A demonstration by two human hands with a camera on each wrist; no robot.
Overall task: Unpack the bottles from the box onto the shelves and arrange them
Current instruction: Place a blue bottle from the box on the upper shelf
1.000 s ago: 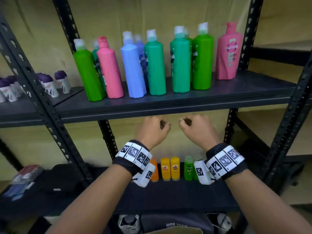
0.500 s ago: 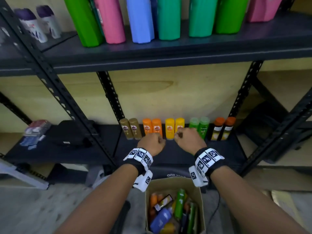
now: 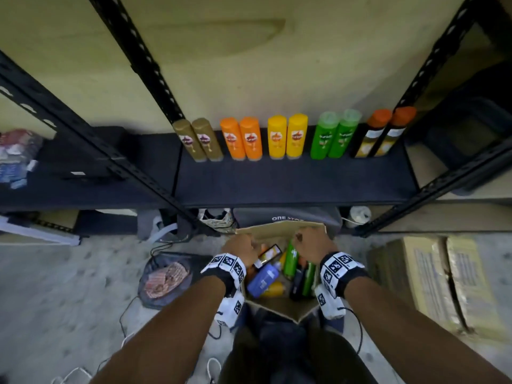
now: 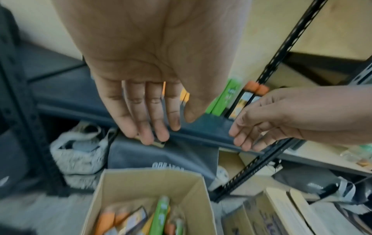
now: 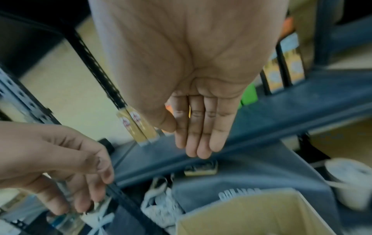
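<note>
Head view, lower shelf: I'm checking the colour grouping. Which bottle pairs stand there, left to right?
Gold pair → orange pair → yellow pair → green pair → dark pair with orange caps.

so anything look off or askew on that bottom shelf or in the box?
Shelf row looks tidy: bottles upright in colour pairs. The box is a jumble, bottles lying at mixed angles, like the blue bottle. Both the left hand and right hand are empty above it. No spills visible.
</note>
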